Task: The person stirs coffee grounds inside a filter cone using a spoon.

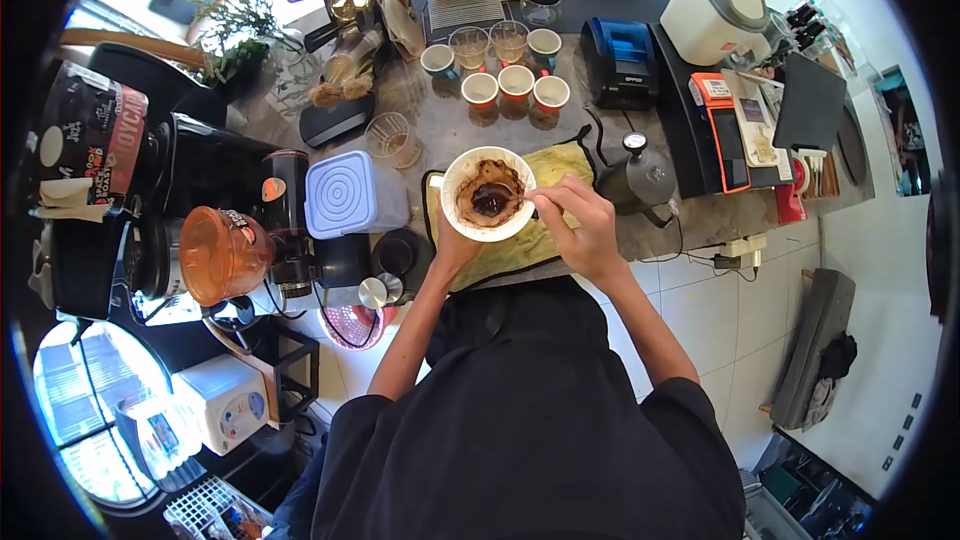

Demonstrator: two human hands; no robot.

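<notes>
A white round cup or dripper (pixel 462 162) with dark brown wet contents is held over a yellow-green cloth (pixel 555 165) on the counter. My left hand (pixel 455 245) is closed around its lower left side. At its right rim, my right hand (pixel 585 225) pinches a thin utensil, partly hidden by the fingers, that reaches into the dark contents. Beyond the cloth stand several small cups, among them a white one with a red handle (pixel 515 81). A clear glass (pixel 393 143) stands to the left of the cloth.
A lidded blue container (pixel 342 194) and a grinder with an orange hopper (pixel 222 255) are on the left. A dark kettle with a thermometer (pixel 648 178) stands right of the cloth. Behind it are a blue and black printer (pixel 620 65) and an orange-edged device (pixel 730 148).
</notes>
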